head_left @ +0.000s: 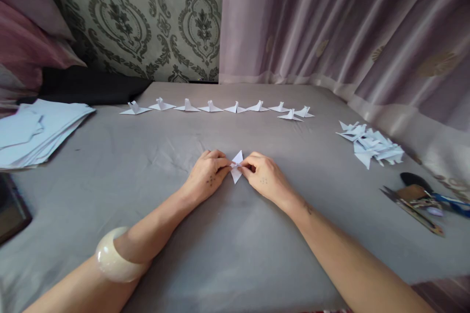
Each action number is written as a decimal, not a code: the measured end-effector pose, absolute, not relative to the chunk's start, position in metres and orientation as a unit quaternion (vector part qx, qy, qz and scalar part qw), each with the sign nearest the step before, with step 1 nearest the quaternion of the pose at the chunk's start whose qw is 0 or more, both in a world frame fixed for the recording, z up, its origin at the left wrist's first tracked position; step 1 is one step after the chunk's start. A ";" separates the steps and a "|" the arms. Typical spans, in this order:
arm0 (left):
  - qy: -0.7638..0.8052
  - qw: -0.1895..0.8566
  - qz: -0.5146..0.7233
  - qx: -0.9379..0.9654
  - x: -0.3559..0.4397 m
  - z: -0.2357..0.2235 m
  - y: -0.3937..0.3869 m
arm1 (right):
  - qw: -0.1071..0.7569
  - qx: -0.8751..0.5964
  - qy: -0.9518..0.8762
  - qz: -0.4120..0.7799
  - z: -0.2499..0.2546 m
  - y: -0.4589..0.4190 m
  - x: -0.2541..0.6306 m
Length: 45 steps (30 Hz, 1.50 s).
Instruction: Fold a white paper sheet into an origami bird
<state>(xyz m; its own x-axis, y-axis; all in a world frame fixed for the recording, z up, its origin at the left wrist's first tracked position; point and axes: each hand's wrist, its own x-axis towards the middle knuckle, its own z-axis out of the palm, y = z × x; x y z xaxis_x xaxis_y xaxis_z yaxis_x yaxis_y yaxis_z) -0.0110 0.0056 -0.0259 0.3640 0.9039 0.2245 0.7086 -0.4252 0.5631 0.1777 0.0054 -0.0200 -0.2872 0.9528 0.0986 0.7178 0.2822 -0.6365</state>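
A small white origami crane is between my hands, near the middle of the grey cloth surface. One pointed wing reaches away from me and the other toward me. My left hand pinches its left end between thumb and fingers. From the other side, my right hand grips the right end in the same kind of pinch. Fingertips cover both ends, so their folds are hidden. Farther back, several finished white paper cranes stand in a row with wings spread.
On the right lies a heap of folded paper cranes. Nearer are scissors, a pencil and other small items. A stack of white paper sits at left, above a dark flat device. Curtains hang behind.
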 end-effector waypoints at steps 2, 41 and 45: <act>0.521 0.212 0.266 0.783 -0.011 -0.026 0.005 | 0.245 -0.527 -0.762 0.286 -0.020 0.007 0.183; 0.362 0.576 0.488 0.546 -0.001 0.002 -0.008 | 0.470 -0.398 -0.783 0.081 0.004 -0.016 0.176; 0.339 0.572 0.507 0.549 -0.001 0.004 -0.009 | 0.484 -0.394 -0.774 0.108 0.007 -0.014 0.179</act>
<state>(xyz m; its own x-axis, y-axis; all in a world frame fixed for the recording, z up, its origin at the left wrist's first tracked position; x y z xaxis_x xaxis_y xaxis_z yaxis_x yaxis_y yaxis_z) -0.0011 -0.0089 0.0040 0.2574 0.9516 0.1680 -0.2084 -0.1151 0.9713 0.1785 -0.0142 0.0074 -0.2212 0.7150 0.6632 0.5058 0.6655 -0.5489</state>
